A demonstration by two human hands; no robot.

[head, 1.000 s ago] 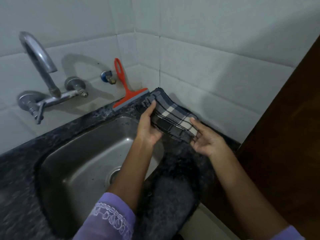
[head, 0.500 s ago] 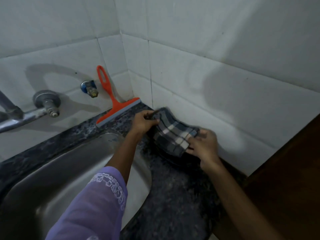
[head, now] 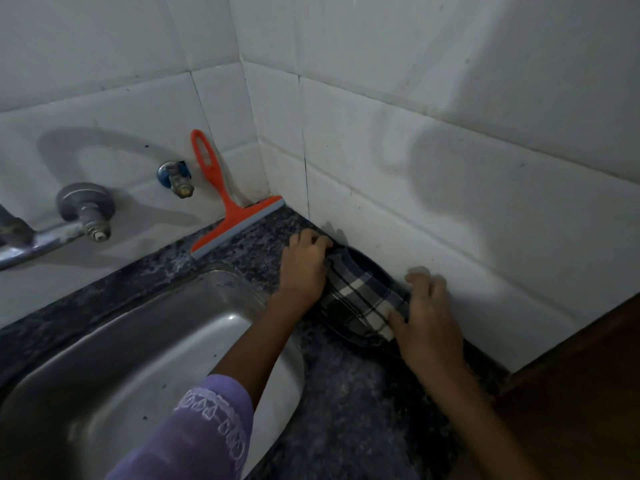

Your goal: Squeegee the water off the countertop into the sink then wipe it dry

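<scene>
countertop [head: 346,393]: dark speckled stone, tiled corner behind
cloth [head: 360,299]: checked, on the far right edge by the wall
my left hand [head: 304,265]: fingers gripping the cloth's far end
my right hand [head: 427,323]: fingers clasping its near end
squeegee [head: 228,209]: orange, propped in the back corner
sink [head: 138,358]: steel
writing: none i can read

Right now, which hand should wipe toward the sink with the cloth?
Probably the left hand: it grips the checked cloth on the side nearest the sink. The right hand holds the far end, against the wall.
</scene>
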